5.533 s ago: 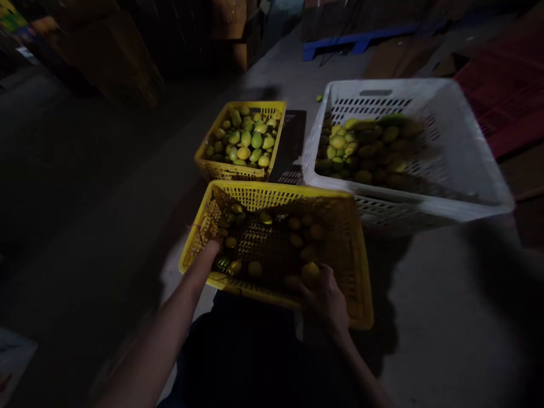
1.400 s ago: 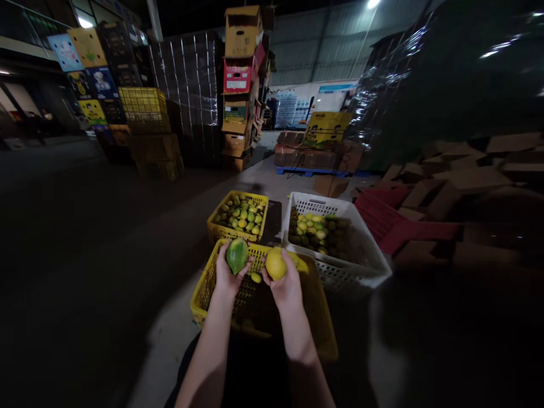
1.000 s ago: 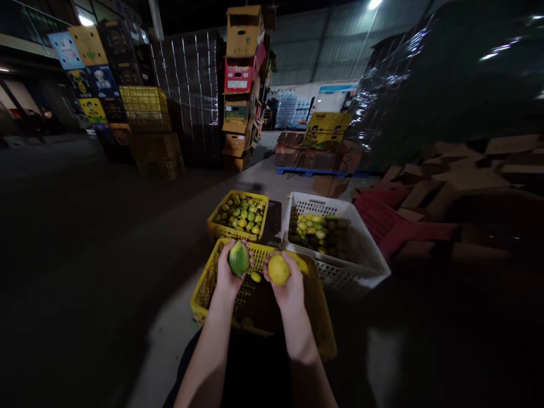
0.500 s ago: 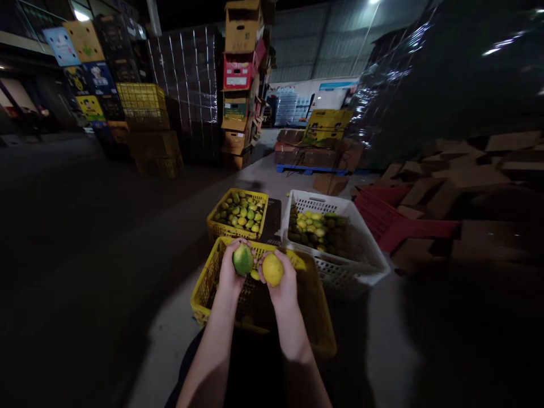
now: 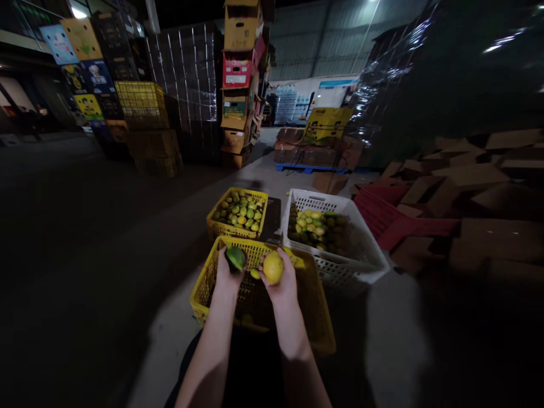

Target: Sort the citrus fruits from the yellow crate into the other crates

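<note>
So the left hand (image 5: 226, 277) has drifted a bit away from the right hand (image 5: 285, 285) and tipped its green fruit (image 5: 236, 258) over, so a darker side is up now. Fingers are cupped around it, half curled, while the right hand has basically the same loose wrap on a yellow fruit (image 5: 273, 268). Both are held up over the near yellow crate (image 5: 317, 300), toward its far edge, with a small fruit (image 5: 255, 273) visible between them. Neither's been put down, so I'd say the handling's still mid-way.
</note>
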A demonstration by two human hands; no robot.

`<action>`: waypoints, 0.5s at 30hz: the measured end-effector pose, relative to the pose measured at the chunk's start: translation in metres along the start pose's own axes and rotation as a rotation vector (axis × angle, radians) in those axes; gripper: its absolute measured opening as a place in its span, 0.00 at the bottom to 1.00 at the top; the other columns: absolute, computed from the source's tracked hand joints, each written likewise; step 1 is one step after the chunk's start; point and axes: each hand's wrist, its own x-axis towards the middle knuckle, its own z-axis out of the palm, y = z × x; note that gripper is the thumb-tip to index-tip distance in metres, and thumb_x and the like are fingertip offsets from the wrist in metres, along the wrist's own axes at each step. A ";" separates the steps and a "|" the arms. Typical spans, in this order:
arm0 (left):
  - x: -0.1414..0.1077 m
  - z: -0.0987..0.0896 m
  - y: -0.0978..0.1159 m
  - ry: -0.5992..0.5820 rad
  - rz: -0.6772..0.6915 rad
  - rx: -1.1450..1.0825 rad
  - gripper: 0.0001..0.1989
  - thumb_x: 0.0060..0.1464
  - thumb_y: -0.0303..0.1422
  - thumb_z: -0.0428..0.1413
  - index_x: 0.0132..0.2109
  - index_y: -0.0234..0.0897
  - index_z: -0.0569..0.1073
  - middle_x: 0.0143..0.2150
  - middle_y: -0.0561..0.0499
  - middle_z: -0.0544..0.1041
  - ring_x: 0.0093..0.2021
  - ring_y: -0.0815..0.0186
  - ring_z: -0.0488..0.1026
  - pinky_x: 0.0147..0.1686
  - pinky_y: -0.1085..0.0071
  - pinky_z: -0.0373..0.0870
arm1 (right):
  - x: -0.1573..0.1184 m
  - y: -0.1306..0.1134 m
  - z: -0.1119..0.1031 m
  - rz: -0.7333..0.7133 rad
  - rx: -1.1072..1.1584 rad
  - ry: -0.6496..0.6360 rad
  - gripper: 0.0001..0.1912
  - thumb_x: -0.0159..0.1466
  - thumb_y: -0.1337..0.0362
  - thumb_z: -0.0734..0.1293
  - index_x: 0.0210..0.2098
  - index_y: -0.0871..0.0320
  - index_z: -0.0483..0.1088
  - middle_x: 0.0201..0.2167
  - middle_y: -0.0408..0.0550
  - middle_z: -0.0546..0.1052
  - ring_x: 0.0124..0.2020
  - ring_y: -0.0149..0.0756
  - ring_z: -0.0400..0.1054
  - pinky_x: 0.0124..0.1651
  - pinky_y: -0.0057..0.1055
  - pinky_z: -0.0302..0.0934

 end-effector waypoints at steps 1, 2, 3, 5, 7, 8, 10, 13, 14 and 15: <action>0.002 -0.001 0.000 0.031 -0.009 0.002 0.08 0.61 0.32 0.48 0.34 0.36 0.68 0.26 0.52 0.71 0.23 0.69 0.70 0.25 0.74 0.71 | 0.001 0.000 0.000 0.004 0.015 0.004 0.07 0.55 0.58 0.67 0.27 0.54 0.68 0.19 0.38 0.74 0.17 0.28 0.66 0.19 0.23 0.59; 0.004 -0.002 -0.001 0.056 -0.014 0.005 0.08 0.61 0.32 0.48 0.34 0.37 0.68 0.26 0.52 0.71 0.23 0.69 0.70 0.25 0.74 0.71 | 0.001 0.000 -0.001 0.010 0.032 0.010 0.07 0.56 0.58 0.66 0.27 0.55 0.68 0.19 0.38 0.74 0.17 0.28 0.66 0.19 0.23 0.60; 0.005 -0.003 -0.001 0.071 -0.018 0.008 0.07 0.61 0.32 0.48 0.35 0.37 0.68 0.26 0.52 0.71 0.23 0.69 0.69 0.25 0.73 0.71 | 0.002 0.001 -0.001 0.019 0.044 0.015 0.07 0.57 0.59 0.66 0.27 0.55 0.68 0.18 0.38 0.74 0.17 0.28 0.66 0.20 0.23 0.60; 0.006 -0.003 -0.003 0.076 -0.014 0.007 0.06 0.61 0.31 0.48 0.36 0.38 0.68 0.27 0.52 0.72 0.23 0.69 0.70 0.25 0.73 0.72 | 0.003 0.002 -0.002 0.031 0.058 0.022 0.06 0.57 0.59 0.66 0.27 0.55 0.68 0.19 0.39 0.74 0.17 0.28 0.66 0.20 0.24 0.61; 0.005 -0.002 -0.003 0.057 -0.006 -0.003 0.05 0.60 0.31 0.49 0.37 0.38 0.69 0.29 0.50 0.73 0.25 0.68 0.71 0.27 0.73 0.73 | 0.005 0.003 -0.002 0.027 0.057 0.023 0.07 0.56 0.59 0.67 0.28 0.56 0.68 0.19 0.39 0.75 0.17 0.28 0.67 0.21 0.24 0.62; 0.004 -0.001 -0.003 0.044 0.002 -0.011 0.05 0.60 0.31 0.50 0.38 0.37 0.70 0.30 0.50 0.74 0.27 0.68 0.72 0.28 0.73 0.74 | 0.005 0.003 -0.003 0.025 0.053 0.022 0.08 0.55 0.58 0.68 0.28 0.56 0.68 0.19 0.39 0.75 0.18 0.29 0.67 0.21 0.24 0.62; 0.002 0.001 -0.002 0.033 0.018 -0.026 0.06 0.59 0.30 0.50 0.39 0.37 0.71 0.31 0.49 0.74 0.28 0.68 0.73 0.28 0.73 0.74 | 0.005 0.002 -0.003 0.023 0.054 0.023 0.08 0.55 0.58 0.68 0.29 0.56 0.68 0.19 0.39 0.75 0.18 0.28 0.67 0.20 0.23 0.61; 0.002 0.001 -0.001 0.030 0.034 -0.036 0.06 0.59 0.30 0.50 0.39 0.35 0.71 0.32 0.49 0.74 0.28 0.68 0.73 0.28 0.73 0.75 | 0.002 0.000 -0.002 0.059 0.043 0.012 0.08 0.57 0.58 0.66 0.28 0.57 0.69 0.18 0.40 0.74 0.16 0.27 0.66 0.18 0.22 0.59; 0.003 0.001 -0.001 0.033 0.036 -0.033 0.06 0.59 0.30 0.50 0.39 0.35 0.71 0.32 0.49 0.74 0.28 0.68 0.73 0.29 0.73 0.75 | 0.001 -0.001 -0.002 0.072 0.035 0.003 0.09 0.58 0.58 0.65 0.27 0.57 0.69 0.18 0.40 0.74 0.15 0.27 0.65 0.17 0.21 0.58; 0.004 0.000 0.000 0.038 0.038 -0.028 0.06 0.59 0.31 0.49 0.38 0.36 0.70 0.31 0.50 0.74 0.28 0.68 0.73 0.29 0.73 0.75 | 0.001 -0.002 -0.002 0.083 0.027 -0.005 0.10 0.58 0.58 0.65 0.27 0.58 0.69 0.18 0.41 0.74 0.15 0.27 0.65 0.16 0.21 0.57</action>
